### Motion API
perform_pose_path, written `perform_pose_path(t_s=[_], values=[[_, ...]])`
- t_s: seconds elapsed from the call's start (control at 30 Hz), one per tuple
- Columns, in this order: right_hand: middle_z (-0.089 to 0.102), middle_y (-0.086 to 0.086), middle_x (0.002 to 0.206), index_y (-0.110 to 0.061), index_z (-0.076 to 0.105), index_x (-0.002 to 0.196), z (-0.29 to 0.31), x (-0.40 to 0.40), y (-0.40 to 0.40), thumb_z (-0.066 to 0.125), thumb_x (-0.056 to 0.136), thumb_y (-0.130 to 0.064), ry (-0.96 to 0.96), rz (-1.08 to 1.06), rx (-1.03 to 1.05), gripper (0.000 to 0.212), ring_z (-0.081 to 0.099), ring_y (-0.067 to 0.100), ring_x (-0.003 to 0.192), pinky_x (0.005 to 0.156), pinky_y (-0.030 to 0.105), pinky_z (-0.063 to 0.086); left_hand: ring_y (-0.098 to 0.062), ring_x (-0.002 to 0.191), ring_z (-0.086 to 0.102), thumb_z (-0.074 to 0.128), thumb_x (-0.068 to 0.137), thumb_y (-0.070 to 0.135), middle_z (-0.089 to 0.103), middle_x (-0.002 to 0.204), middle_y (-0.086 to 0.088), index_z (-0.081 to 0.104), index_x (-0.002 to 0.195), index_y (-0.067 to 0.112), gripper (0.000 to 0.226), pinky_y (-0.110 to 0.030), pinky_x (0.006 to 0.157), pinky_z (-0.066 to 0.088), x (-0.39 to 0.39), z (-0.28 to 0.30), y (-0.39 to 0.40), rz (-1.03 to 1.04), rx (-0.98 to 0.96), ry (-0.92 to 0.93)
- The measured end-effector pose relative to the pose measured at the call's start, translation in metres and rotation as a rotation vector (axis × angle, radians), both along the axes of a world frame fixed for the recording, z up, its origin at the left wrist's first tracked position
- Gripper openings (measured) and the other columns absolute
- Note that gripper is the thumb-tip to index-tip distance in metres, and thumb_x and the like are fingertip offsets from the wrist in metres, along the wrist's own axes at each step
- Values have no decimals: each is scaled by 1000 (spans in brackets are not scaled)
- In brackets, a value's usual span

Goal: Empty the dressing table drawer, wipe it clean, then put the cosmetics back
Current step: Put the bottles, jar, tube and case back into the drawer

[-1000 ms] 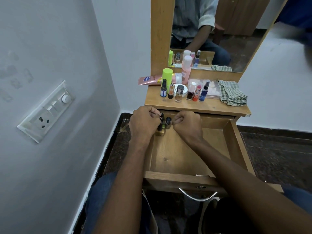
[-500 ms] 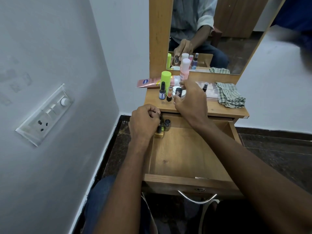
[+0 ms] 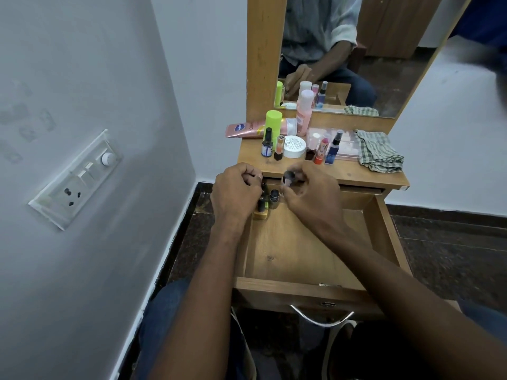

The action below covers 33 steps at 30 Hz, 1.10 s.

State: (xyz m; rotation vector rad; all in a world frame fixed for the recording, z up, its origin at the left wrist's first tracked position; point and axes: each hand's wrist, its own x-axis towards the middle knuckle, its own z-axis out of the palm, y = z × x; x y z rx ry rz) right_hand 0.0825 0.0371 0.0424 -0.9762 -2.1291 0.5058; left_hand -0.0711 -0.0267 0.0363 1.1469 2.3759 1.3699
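my right hand (image 3: 310, 192) pinches a small dark-capped bottle (image 3: 290, 179) above the open drawer (image 3: 288, 253)'s far left corner, its long axis tilted, cap toward the mirror. my left hand (image 3: 236, 190) curls around bottles (image 3: 263, 201) standing there.

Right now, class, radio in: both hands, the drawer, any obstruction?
Left hand curled at bottles in drawer's back-left corner. Right hand carrying small bottle above drawer. Nothing blocking.
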Motion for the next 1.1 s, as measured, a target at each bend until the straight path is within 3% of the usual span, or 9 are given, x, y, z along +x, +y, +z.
perform_pose_path(t_s=[0.1,0.2,0.33,0.53,0.7,0.97,1.1], values=[[68,-13,88,-23,69,104,-23,6,-3,83,83,-14,-100,-10,-145,27,63,1,78,67,19,54,1,74,66,71,94,22,69,76,21,79,90,33,13,-26,66,56,2,0,0,-12,-3,-8],[69,-10,81,-25,68,101,-39,-2,0,83,81,-11,-170,-24,-245,29,67,5,73,67,34,63,-1,74,67,71,94,23,71,78,19,80,90,32,14,-30,69,60,3,-2,1,-30,-31,-8],[67,-9,86,-26,59,106,-51,-16,0,83,78,-11,-225,-18,-265,40,68,12,78,67,44,63,-2,74,68,71,93,22,72,78,18,79,89,33,14,-32,69,61,2,-3,1,-34,-52,-8],[63,-5,83,-25,48,103,-55,-15,-2,85,76,-5,-172,-37,-294,50,67,10,75,65,41,63,-1,73,67,71,91,21,72,76,18,79,89,32,14,-26,65,56,1,-3,1,-24,-56,-15],[64,-2,80,-25,48,99,-56,-19,1,78,76,1,-173,-33,-304,46,67,15,72,63,47,61,0,74,67,72,92,22,72,78,18,80,90,32,13,-28,68,59,2,-4,1,-30,-61,-9],[65,-2,82,-26,48,97,-55,-12,5,71,83,-1,-165,-37,-297,36,68,15,72,62,46,61,0,75,67,72,93,21,72,79,18,80,90,32,14,-30,70,62,1,-4,1,-39,-65,-5],[64,-4,78,-23,51,96,-34,-8,3,82,82,-11,-135,-21,-224,36,64,9,68,59,30,58,-1,73,68,70,91,22,72,75,19,79,88,32,15,-33,70,62,3,-3,1,-33,-70,-11]])
